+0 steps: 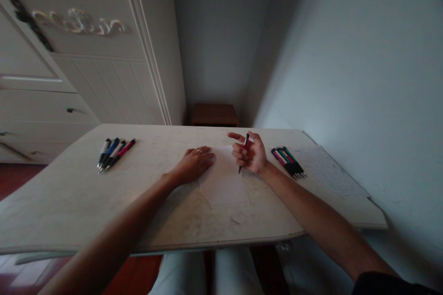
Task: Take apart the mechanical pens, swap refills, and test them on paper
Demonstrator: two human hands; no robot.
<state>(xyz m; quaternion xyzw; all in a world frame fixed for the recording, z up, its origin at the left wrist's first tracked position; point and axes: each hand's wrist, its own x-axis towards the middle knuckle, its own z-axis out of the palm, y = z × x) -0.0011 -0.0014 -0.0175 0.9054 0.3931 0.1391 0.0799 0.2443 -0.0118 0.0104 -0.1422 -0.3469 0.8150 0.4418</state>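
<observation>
My right hand (249,153) is closed around a pen (246,140) with a dark tip and a red part, held above the paper with its point downward and the index finger extended to the left. Beneath it lies a lined sheet of paper (224,189) on the table. My left hand (196,164), with a ring on one finger, lies flat at the paper's left edge, fingers stretched out. To the right of my right hand, several pens (288,161) with pink, purple and green barrels lie side by side.
Several more pens (113,154) in white, blue and red lie on the left of the white table (62,203). A written sheet (330,168) rests by the right wall (363,78). A white cabinet (104,46) stands behind left, with a brown wooden piece (214,113) beyond the far edge.
</observation>
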